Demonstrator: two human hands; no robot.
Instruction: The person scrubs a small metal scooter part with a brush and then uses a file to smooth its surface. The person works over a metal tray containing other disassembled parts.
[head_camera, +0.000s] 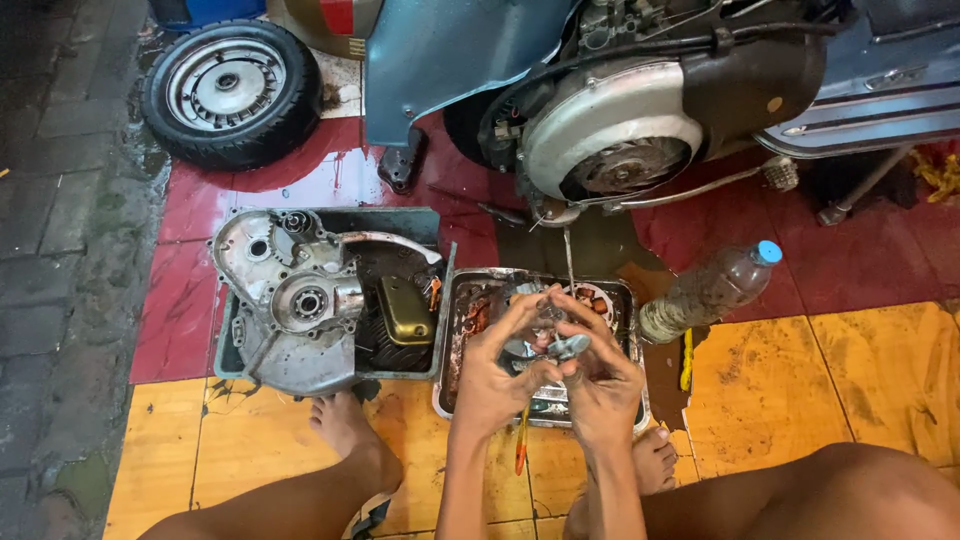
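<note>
Head view: your left hand (492, 372) and right hand (600, 378) meet over one metal tray (446, 340), both grips clenched on one small metal part (563, 347) held between the fingertips. One second tray (228, 350) at left carries one engine casing (290, 300). One plastic bottle (710, 290) lies to the right; one loose wheel (232, 92) lies on the floor at upper left.

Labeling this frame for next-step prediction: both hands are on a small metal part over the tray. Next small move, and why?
Probably keep the small metal part over the parts tray and work it there. Both the left hand and right hand pinch it directly above the tray, which already holds oily pieces, so anything that slips would likely land inside. What the part is, I cannot tell.
</note>
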